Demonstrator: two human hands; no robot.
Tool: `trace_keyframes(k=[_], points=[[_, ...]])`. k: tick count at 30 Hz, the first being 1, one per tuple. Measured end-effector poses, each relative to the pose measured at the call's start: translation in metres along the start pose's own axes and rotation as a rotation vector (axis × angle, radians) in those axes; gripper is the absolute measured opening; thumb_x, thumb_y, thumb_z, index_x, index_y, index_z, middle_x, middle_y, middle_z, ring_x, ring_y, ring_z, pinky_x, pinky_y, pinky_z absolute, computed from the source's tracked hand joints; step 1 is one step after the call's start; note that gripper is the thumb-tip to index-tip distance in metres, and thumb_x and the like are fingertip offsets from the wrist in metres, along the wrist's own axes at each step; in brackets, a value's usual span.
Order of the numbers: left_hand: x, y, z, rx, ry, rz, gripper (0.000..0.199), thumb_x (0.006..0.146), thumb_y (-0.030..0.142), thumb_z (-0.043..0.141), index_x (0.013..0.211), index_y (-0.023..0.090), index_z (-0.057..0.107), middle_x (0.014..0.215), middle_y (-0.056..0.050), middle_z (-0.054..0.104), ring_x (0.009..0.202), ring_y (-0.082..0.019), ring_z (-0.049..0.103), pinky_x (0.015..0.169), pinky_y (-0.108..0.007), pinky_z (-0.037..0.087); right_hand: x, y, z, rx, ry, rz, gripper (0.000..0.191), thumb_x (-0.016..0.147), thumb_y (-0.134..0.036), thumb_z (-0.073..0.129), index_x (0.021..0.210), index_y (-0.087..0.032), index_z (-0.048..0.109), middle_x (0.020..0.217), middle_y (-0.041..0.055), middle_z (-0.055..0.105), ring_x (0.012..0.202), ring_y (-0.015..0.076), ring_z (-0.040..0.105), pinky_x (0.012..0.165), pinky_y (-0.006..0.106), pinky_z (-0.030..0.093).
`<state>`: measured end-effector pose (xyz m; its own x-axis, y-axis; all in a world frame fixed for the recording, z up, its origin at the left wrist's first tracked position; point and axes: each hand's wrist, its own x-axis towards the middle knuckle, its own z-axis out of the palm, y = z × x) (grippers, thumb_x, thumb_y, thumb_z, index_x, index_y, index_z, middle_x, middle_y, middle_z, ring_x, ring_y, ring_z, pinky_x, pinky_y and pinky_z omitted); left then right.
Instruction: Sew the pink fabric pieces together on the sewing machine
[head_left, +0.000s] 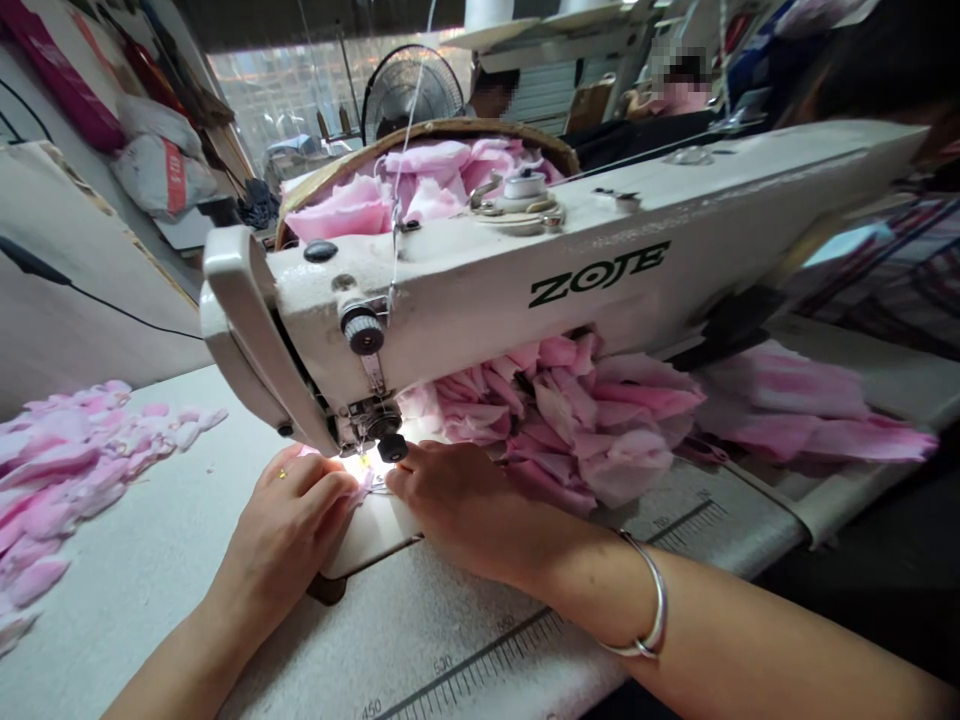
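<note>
A white sewing machine lettered ZOJE stands over the work, its lamp lighting the needle area. My left hand, with a gold ring, is closed at the left of the presser foot, its fingertips pinching a bit of pink fabric. From the right, my right hand reaches in below the black knob. Its fingers are drawn together at the edge of a small white label with a dark mark. Glare and the fingers hide part of the stitching spot.
Pink fabric pieces are heaped under the machine arm, with more pink fabric farther right. Small pink pieces lie at the left. Behind the machine are a filled container and a fan. Other people sit beyond.
</note>
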<state>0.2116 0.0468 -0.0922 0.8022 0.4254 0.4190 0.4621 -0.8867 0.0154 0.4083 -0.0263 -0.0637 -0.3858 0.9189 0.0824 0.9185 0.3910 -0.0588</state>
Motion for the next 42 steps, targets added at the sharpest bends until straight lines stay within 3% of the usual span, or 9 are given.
trace_keyframes(k=[6,12,17,25,32,38,42], points=[[-0.002,-0.002,0.002,-0.037,-0.013,-0.015,0.01,0.09,0.017,0.05,0.095,0.021,0.058,0.091,-0.003,0.057,0.082,-0.018,0.049,0.082,-0.039,0.044,0.003,0.002,-0.005,0.013,-0.034,0.031,0.025,0.076,0.001,0.05,0.089,-0.015,0.064,0.081,0.0083,0.064,0.069,0.0188,0.06,0.053,0.029,0.039],[-0.006,-0.003,0.003,-0.073,-0.046,-0.072,0.013,0.091,0.02,0.049,0.096,0.023,0.061,0.094,-0.003,0.058,0.085,-0.018,0.051,0.08,-0.037,0.045,0.004,0.011,-0.002,0.043,0.033,0.003,0.013,0.081,-0.009,0.054,0.077,-0.017,0.063,0.083,0.0074,0.065,0.061,0.0171,0.056,0.046,0.031,0.033],[-0.006,-0.004,0.004,-0.114,-0.063,-0.103,0.015,0.092,0.022,0.048,0.097,0.023,0.061,0.094,-0.003,0.059,0.084,-0.018,0.054,0.078,-0.036,0.046,0.008,0.011,0.006,0.039,0.09,0.008,0.015,0.076,-0.004,0.056,0.079,-0.016,0.064,0.079,0.0067,0.065,0.061,0.0173,0.056,0.046,0.03,0.031],[-0.003,-0.002,0.002,-0.061,-0.037,-0.034,0.015,0.091,0.021,0.049,0.096,0.023,0.063,0.093,-0.002,0.063,0.084,-0.017,0.057,0.078,-0.035,0.046,0.009,0.012,0.011,0.016,0.099,-0.068,0.022,0.071,-0.001,0.059,0.085,-0.017,0.066,0.077,0.0071,0.064,0.069,0.0201,0.059,0.05,0.03,0.038],[-0.001,0.002,0.0,-0.006,-0.061,0.036,0.019,0.094,0.02,0.045,0.096,0.021,0.064,0.09,-0.001,0.064,0.081,-0.016,0.058,0.088,-0.039,0.044,0.009,0.009,0.006,0.005,0.068,-0.01,0.02,0.074,-0.004,0.061,0.084,-0.02,0.068,0.073,0.0048,0.065,0.067,0.0197,0.06,0.05,0.03,0.037],[-0.001,0.002,-0.006,-0.075,-0.134,0.025,0.023,0.094,0.018,0.043,0.107,0.022,0.061,0.105,-0.003,0.064,0.09,-0.018,0.056,0.09,-0.042,0.044,0.007,0.015,0.003,0.059,0.093,0.094,0.016,0.087,-0.018,0.052,0.083,-0.02,0.068,0.09,0.0032,0.067,0.071,0.0185,0.061,0.053,0.03,0.036],[-0.004,-0.005,-0.009,-0.203,-0.213,0.035,0.032,0.094,0.015,0.04,0.119,0.026,0.057,0.117,-0.005,0.061,0.1,-0.02,0.056,0.088,-0.038,0.047,0.009,0.015,0.006,0.036,0.079,0.092,0.014,0.086,-0.022,0.054,0.083,-0.022,0.067,0.088,0.0021,0.067,0.066,0.0179,0.06,0.048,0.031,0.03]])
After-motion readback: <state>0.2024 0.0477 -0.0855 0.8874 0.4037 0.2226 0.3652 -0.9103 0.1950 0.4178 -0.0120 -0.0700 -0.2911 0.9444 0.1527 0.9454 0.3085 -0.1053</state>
